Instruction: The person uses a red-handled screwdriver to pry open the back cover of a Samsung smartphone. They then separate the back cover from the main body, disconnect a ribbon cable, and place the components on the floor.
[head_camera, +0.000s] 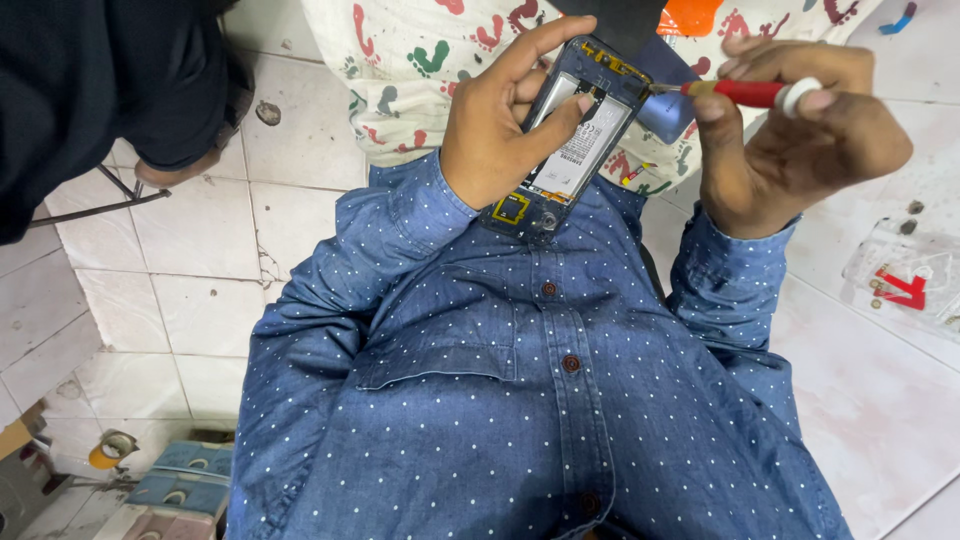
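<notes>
My left hand (500, 130) grips an opened phone (575, 135) with its back cover off, showing a white battery and blue frame; my thumb presses on the battery. My right hand (790, 140) holds a small screwdriver (745, 93) with a red handle and white cap, its tip touching the phone's upper right edge. Both hands are held up close to my chest, over my blue dotted shirt (520, 400).
A white cloth with coloured prints (410, 60) lies behind the phone. A clear plastic piece with a red mark (905, 275) and small screws rest on the white surface at right. A dark-clothed person (90, 90) is at upper left; tiled floor below.
</notes>
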